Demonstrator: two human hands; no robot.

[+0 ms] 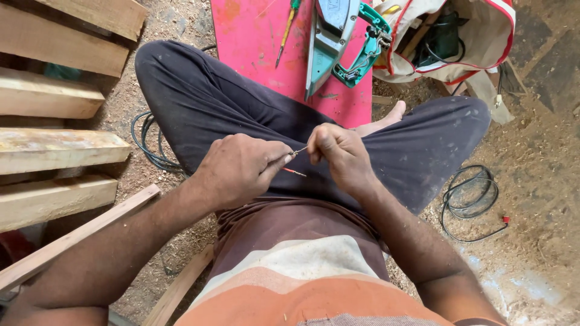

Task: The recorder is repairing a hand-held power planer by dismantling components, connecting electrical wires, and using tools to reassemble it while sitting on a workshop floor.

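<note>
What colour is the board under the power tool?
Pink board, seen best in the head view.

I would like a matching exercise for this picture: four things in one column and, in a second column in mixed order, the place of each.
Things:
1. screwdriver
2. teal power tool
3. coiled black cable
4. thin wire

Places:
A. on the sawdust floor beside the person's right knee
B. between the left hand and the right hand
C. on the pink board, left of the power tool
D. on the pink board, next to the cloth bag

Pairs: 1-C, 2-D, 3-A, 4-B
</note>
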